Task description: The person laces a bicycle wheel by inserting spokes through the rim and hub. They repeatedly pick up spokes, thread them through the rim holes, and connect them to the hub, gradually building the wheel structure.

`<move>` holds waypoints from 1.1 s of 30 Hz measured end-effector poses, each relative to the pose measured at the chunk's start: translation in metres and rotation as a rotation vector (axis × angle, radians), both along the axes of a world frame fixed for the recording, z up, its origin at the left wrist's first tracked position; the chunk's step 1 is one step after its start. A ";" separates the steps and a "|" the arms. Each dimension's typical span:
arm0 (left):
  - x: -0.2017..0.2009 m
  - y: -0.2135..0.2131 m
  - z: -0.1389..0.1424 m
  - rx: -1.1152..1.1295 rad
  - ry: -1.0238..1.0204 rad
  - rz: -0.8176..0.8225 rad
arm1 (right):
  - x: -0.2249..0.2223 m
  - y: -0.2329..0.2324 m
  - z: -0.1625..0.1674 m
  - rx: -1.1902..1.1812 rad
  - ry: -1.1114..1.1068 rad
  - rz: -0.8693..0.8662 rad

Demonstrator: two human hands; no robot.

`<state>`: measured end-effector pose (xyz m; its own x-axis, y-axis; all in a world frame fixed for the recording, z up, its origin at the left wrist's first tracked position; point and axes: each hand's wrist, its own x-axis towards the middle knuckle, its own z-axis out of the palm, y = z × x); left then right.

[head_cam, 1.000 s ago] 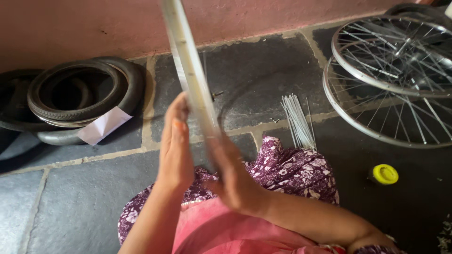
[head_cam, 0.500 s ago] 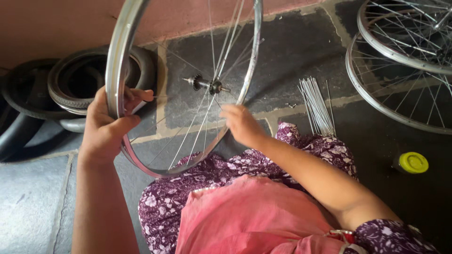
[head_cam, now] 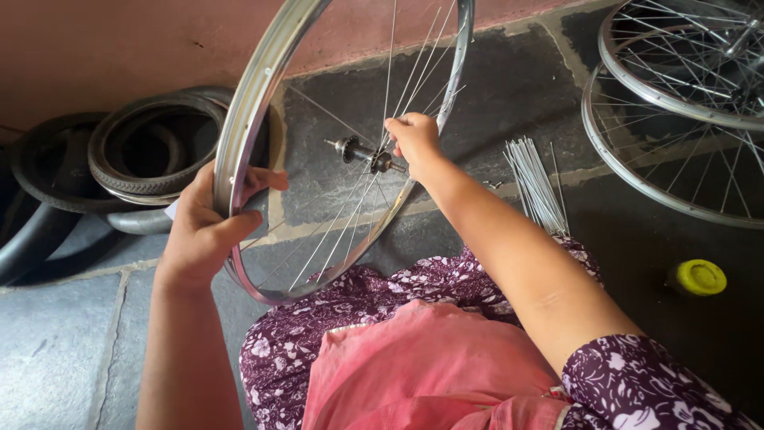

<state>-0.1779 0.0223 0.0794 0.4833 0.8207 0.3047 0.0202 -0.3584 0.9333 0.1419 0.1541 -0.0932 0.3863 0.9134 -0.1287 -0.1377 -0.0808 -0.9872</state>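
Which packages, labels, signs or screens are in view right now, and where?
Yellow tub: on the floor at right, small, round, lidded; any print too small to tell.
White paper: a corner showing behind the left hand, beside the tyres; mostly hidden.
No signs or screens.

Floor: dark grey stone slabs [head_cam: 509, 87] with pale joints | Wall: plain reddish-pink plaster [head_cam: 103, 56] meeting the floor at the top | Left: black rubber tyres [head_cam: 151, 155] piled against the wall | Right: two spoked wheels [head_cam: 676, 103] lying flat, apparently overlapping | Light: soft, even daylight
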 end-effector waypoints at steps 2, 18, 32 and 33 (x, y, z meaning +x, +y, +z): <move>0.000 0.001 -0.001 0.002 -0.007 0.008 | -0.002 0.001 -0.007 0.024 0.002 -0.045; 0.002 -0.003 -0.003 0.020 -0.030 -0.024 | -0.006 0.017 -0.070 0.290 0.352 -0.255; 0.005 -0.007 -0.006 0.050 -0.018 0.004 | -0.009 0.005 -0.032 0.587 -0.086 -0.388; 0.006 -0.007 -0.006 0.036 0.005 0.033 | -0.009 0.004 -0.035 0.622 -0.136 -0.366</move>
